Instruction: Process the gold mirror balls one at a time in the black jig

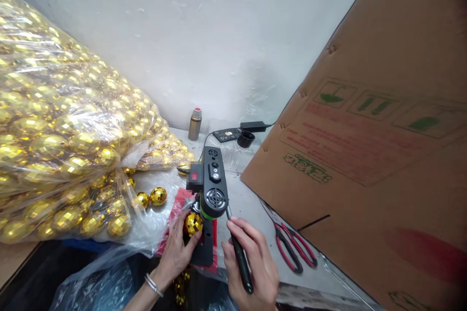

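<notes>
If the right grip point(260, 263), wrapped around the black handle point(241, 261), moved too soon, the left grip point(175, 248), pinching the gold ball point(193, 223) at the near end of the black machine point(215, 182), might get nipped, or the rounded ball could twist askew.

A slim, silver-coloured metal bangle point(153, 285) circles the left wrist, its smooth band shiny; the left forearm point(141, 298) is bare. The left hand point(178, 245) and right hand point(255, 263) are bare too, with slender fingers; any engraving on the bangle is too small to tell.
</notes>
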A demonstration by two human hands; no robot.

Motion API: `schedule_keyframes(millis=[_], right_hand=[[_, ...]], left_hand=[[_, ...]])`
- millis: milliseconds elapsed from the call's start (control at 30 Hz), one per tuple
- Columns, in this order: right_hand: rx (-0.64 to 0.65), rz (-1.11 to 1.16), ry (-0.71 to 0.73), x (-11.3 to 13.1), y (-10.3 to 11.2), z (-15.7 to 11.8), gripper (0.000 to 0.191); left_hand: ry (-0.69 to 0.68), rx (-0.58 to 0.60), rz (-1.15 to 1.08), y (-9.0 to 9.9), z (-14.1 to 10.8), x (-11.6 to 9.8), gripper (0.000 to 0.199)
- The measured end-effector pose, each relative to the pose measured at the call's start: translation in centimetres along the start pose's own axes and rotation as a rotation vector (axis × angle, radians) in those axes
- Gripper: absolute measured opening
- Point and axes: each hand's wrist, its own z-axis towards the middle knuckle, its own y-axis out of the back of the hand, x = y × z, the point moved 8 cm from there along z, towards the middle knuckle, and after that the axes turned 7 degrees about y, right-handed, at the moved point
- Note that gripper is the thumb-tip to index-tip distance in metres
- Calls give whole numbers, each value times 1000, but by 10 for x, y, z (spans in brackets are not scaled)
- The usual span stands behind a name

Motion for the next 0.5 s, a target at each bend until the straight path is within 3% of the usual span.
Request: schedule_keyframes(millis=[233,433,500], right_hand=[[-53,37,64,2,1,-2,33],[-70,170,55,2,-3,9,14],[-48,207,44,2,-10,10,18]], left_hand=[[-196,80,128,-6,1,-12,54],[-218,161,256,-9,8,-34,46],[-207,172,286,-10,7,-37,46]])
